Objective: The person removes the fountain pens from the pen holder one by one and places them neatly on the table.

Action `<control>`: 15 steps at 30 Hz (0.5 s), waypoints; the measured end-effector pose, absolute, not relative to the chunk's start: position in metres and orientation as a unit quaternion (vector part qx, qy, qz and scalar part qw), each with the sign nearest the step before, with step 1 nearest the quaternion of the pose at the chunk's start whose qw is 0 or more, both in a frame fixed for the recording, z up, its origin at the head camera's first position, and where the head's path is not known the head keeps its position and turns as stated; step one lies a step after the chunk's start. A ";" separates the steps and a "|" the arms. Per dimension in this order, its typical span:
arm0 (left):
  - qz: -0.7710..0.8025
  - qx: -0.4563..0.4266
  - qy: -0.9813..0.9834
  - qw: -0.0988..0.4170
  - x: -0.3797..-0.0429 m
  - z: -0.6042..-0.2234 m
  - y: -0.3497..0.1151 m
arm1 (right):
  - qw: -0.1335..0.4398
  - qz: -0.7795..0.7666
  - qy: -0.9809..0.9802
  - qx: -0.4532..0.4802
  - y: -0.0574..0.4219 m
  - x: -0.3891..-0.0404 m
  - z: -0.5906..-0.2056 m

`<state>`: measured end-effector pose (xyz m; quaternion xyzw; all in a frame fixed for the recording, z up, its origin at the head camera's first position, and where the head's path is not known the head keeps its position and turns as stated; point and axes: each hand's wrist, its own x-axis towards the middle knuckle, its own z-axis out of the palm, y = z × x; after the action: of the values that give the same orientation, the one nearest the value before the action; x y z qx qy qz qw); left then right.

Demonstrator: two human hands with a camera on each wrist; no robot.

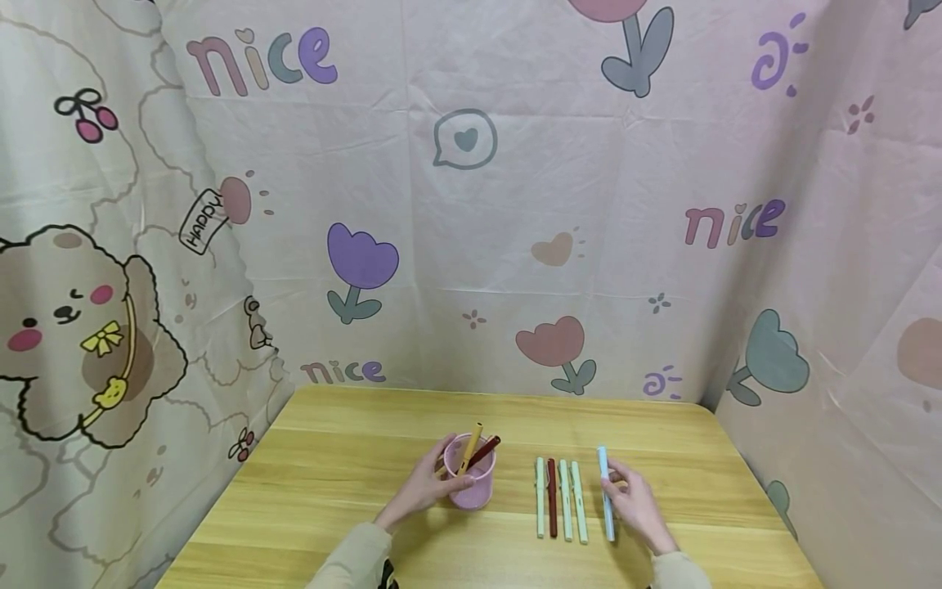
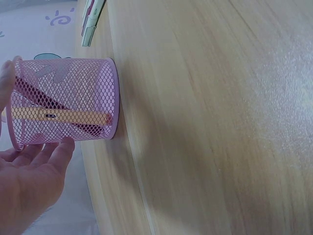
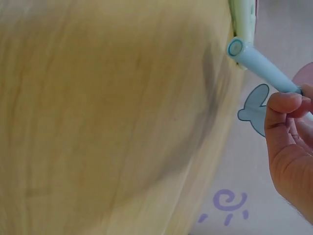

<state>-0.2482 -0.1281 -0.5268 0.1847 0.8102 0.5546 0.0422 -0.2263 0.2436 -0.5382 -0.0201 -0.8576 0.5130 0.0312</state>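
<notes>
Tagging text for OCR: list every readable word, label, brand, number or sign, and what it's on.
"nice": upper left of rear backdrop
"nice": right side of rear backdrop
"nice": lower left of rear backdrop
"HAPPY": banner printed on left backdrop
Yellow pen: dark marks, too small to tell whether text
Light-blue pen, dark red pens, light green pens, pink mesh pen cup: no readable text
No brands or numbers readable

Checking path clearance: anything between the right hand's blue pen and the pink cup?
Yes: three pale green pens and one dark red pen lie on the table between the blue pen and the pink cup. Lifted, it would likely clear them.
</notes>
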 end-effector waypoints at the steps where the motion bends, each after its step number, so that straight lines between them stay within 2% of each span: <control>1: 0.554 0.184 0.811 0.042 -0.248 -0.527 -0.128 | 0.029 0.513 -0.857 -0.024 0.243 -0.227 -0.539; 15: 0.556 0.183 0.809 0.044 -0.248 -0.527 -0.128 | 0.025 0.515 -0.856 -0.040 0.244 -0.233 -0.548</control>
<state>-0.2479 -0.1284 -0.5265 0.1834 0.8093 0.5562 0.0443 -0.2333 0.2438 -0.5481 -0.0402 -0.8560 0.5149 0.0246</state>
